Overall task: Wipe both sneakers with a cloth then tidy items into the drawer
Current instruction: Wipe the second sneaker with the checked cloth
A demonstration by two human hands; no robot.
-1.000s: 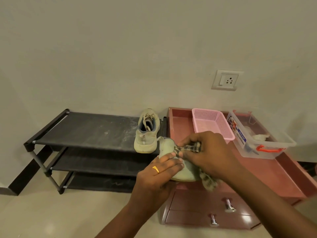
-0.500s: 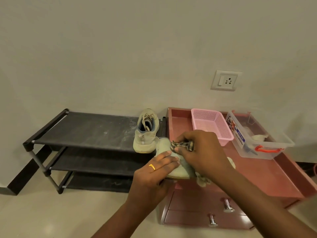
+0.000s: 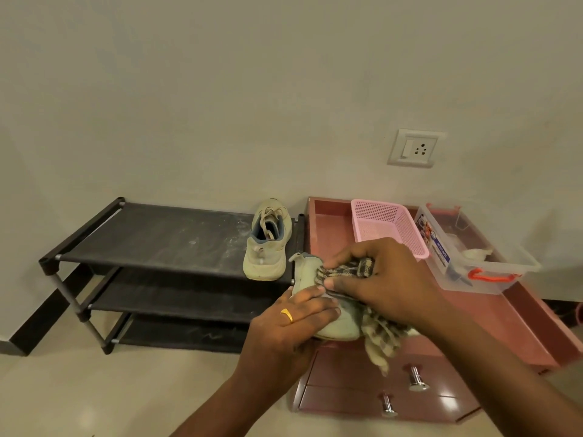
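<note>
Sneaker is off the surface, held up in front of the drawer unit, over its near left corner. Heel end points to the wall, toe end to the camera. Pale green-grey upper.

Left hand holds it from the left: fingers lie across the side, only slightly curved, thumb hidden. Gold ring on one finger.

Right hand is curled tight on a bunched checked cloth and presses it on top of the sneaker near the heel. Thumb pins the cloth's lower edge. The loose end of the cloth hangs down past the toe, in front of the top drawer.

Second sneaker stands upright on the top shelf of the black rack, at its right end, heel to the camera, laces loose. Just beside the held one, not touching as far as I can tell.

The rack has three tiers, with dusty white marks on the top one. It butts up against the left side of the drawer unit.

The unit's top is a pink, rimmed surface. A pink basket stands at the back, with a clear box to its right. The box has a red clip on the near side and something white inside, unclear what. Basket and box look close together; can't tell if they touch.

Two drawer fronts are visible, both closed, each with a chrome knob.

Wall socket above the unit.
</note>
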